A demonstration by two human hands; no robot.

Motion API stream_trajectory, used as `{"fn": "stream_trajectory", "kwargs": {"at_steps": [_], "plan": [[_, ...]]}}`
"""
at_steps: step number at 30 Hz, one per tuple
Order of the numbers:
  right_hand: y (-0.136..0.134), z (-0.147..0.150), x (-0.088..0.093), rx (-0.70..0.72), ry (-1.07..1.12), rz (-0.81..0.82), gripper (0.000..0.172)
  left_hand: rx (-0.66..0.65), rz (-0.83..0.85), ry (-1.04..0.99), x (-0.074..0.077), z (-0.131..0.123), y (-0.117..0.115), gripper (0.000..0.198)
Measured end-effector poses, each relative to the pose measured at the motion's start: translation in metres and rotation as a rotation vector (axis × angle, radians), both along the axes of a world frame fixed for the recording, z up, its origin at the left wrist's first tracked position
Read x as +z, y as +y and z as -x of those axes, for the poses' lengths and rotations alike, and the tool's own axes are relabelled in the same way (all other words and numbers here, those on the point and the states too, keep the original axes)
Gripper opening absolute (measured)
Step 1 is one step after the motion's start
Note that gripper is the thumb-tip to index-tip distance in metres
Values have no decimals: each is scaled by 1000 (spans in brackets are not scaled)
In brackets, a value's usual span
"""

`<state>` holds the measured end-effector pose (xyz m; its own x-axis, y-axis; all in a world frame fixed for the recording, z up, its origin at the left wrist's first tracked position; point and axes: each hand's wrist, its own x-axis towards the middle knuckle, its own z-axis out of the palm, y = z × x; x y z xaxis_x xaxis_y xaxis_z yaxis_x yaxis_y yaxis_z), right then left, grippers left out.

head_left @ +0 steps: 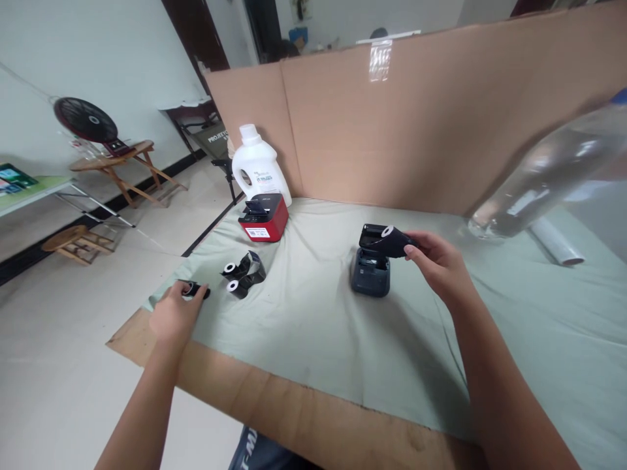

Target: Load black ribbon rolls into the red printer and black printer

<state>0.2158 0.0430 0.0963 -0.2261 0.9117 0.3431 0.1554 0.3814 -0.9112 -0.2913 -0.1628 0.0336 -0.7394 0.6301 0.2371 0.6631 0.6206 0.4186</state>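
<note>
My right hand (438, 264) pinches the tail of a black roll (398, 243) with a white core, holding it just above a small dark blue printer (371, 281). The printer's lid is up and its compartment partly shows. Near the table's left edge, my left hand (172, 312) has its thumb and fingers around another black roll (200, 290), low at the cloth. Between the hands, closer to the left one, two black rolls (238, 288) with white cores lie beside crumpled black wrapping (255, 267).
A red and black printer-like box (274, 222) stands in front of a white jug (264, 163). Behind is a cardboard panel (372, 130). At right, a large clear bottle (543, 176) leans over a pale tube (558, 241). The bare wooden table edge (274, 391) runs along the front.
</note>
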Motion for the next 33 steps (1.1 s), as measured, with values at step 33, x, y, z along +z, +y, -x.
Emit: {"fn": "stream_trajectory", "kwargs": {"at_steps": [33], "plan": [[18,25,-41,50,-431,10,25,-977,-91,-1111,-28,-308,118,47]]}}
